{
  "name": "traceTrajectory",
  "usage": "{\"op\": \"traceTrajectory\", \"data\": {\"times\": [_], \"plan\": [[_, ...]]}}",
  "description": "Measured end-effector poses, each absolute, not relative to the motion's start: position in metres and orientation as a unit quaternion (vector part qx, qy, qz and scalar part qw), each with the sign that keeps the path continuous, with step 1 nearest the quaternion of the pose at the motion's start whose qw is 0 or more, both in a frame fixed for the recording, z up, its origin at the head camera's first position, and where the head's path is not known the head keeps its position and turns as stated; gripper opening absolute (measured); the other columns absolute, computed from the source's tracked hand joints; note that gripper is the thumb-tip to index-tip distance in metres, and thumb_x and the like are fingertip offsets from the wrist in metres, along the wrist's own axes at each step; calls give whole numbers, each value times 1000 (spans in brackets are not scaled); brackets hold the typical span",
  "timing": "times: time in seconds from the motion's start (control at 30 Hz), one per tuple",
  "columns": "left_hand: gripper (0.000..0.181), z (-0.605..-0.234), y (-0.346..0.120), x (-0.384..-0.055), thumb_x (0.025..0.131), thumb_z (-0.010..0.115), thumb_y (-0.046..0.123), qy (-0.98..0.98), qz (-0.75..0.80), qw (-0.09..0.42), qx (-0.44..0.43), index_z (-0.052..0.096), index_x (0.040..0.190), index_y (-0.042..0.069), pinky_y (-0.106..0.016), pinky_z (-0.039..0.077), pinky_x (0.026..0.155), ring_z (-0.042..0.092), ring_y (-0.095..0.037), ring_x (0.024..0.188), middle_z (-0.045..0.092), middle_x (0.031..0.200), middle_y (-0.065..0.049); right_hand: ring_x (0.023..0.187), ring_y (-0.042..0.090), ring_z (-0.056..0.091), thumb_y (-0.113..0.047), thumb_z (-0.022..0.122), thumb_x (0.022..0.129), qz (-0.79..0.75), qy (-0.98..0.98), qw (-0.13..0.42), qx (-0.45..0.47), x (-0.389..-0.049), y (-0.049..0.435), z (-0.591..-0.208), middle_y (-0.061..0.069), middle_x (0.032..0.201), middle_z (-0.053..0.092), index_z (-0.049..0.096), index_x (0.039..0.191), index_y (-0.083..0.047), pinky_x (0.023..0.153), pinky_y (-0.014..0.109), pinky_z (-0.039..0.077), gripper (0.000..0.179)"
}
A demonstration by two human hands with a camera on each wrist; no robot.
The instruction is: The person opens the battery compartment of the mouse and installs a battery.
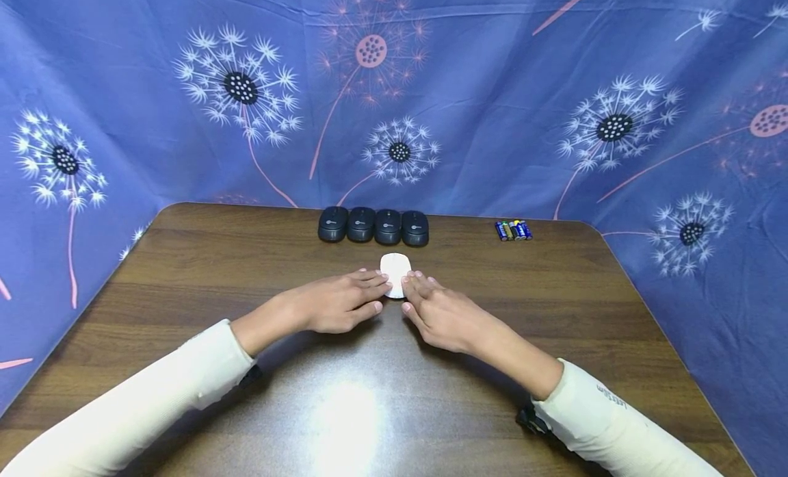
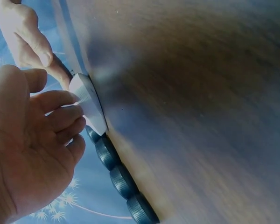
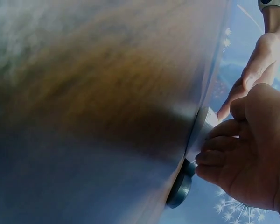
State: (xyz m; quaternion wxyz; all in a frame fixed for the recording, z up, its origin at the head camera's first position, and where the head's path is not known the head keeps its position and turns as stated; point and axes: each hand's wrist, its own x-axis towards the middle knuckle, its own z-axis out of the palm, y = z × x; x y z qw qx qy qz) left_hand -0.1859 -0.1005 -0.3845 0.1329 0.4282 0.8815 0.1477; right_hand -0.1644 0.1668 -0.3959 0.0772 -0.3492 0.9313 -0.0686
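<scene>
A white computer mouse (image 1: 395,263) lies on the wooden table, between my two hands. My left hand (image 1: 341,302) comes in from the left, palm down, its fingertips at the mouse's left side. From the right, my right hand (image 1: 446,318) reaches in with its fingertips at the opposite side. Both thumbs sit nearer to me, apart from the mouse. In the left wrist view the white mouse (image 2: 88,103) shows its side, with loosely bent fingers (image 2: 65,116) against it. The right wrist view has the mouse (image 3: 205,126) partly hidden behind fingers.
Several black mice (image 1: 374,226) stand in a row beyond the white one, near the table's back edge. To their right lies a small group of batteries (image 1: 514,230). A blue cloth (image 1: 480,107) with dandelion prints hangs behind and beside the table (image 1: 215,258).
</scene>
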Motion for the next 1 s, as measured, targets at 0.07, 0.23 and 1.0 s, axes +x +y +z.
{"op": "traceTrajectory", "data": {"times": [0.07, 0.23, 1.0], "plan": [[58, -385, -101, -186, 121, 44, 31, 882, 147, 129, 429, 47, 169, -2, -59, 25, 145, 35, -41, 171, 44, 178, -23, 167, 46, 40, -30, 38, 123, -68, 931, 77, -349, -164, 166, -396, 33, 175, 40, 41, 167, 12, 141, 58, 36, 61], [56, -388, -103, -186, 120, 47, 28, 884, 158, 123, 423, 48, 168, -2, -58, 27, 145, 36, -41, 171, 45, 177, -22, 168, 45, 38, -30, 37, 123, -82, 932, 86, -341, -165, 165, -395, 32, 176, 39, 41, 168, 11, 142, 59, 34, 60], [49, -441, -88, -213, 99, 85, 17, 902, 345, 19, 258, 72, 143, 2, -51, 63, 117, 77, -34, 129, 81, 134, -18, 144, 41, 68, -13, 77, 105, -285, 922, 58, -255, -196, 187, -402, 16, 143, 78, 57, 163, -2, 131, 64, 48, 62]]}}
